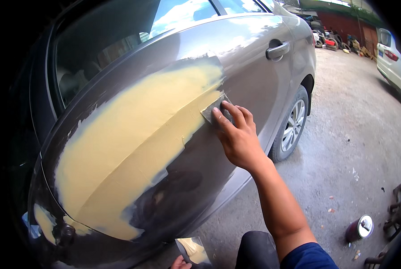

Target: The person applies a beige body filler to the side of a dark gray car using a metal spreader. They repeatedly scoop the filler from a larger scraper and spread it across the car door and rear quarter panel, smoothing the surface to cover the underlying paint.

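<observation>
My right hand (240, 130) pinches a dark, flat filler spreader (216, 109), its edge against the car door (254, 85). Pale yellow body filler (133, 130) covers a long patch of the grey door, with a ridge running along it up to the spreader. Low in the picture, my left hand (181, 263) grips a thin flat plate (204, 253) by its edge. A lump of the same yellow filler (191, 247) lies on that plate. Most of the left hand is cut off by the lower edge.
The door handle (277, 50) and rear wheel (292, 125) are beyond my right hand. A paint can (360, 227) stands on the concrete ground at right, near a dark stool (399, 197). Farther back are a white car (395, 62) and piled tyres (332, 42).
</observation>
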A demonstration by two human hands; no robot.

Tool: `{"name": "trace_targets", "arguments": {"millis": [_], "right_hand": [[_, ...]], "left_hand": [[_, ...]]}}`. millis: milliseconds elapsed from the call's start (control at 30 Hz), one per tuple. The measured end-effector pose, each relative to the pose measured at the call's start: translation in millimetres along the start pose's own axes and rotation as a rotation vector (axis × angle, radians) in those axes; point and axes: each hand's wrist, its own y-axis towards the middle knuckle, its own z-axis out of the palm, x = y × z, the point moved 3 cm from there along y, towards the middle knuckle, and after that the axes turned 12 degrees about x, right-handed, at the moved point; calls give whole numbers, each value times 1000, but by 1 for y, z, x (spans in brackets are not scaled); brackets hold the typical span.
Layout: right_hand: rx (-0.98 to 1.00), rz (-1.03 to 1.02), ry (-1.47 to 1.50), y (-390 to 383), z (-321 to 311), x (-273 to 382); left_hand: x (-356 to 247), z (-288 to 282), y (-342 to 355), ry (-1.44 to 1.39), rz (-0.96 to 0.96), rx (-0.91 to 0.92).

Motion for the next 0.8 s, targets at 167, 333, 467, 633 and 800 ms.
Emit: {"name": "trace_targets", "arguments": {"millis": [167, 333, 467, 633, 800], "right_hand": [[-54, 2, -2, 8, -18, 6], [-115, -35, -7, 16, -1, -3], [-26, 4, -6, 3, -6, -4], [-69, -6, -2, 14, -21, 3], [-79, -24, -7, 15, -2, -9]], "left_hand": [[2, -5, -6, -56, -55, 11], [5, -6, -4, -48, -68, -9], [6, -5, -5, -49, -74, -31], [7, -4, -4, -40, -67, -15], [12, -5, -2, -86, -61, -3]]}}
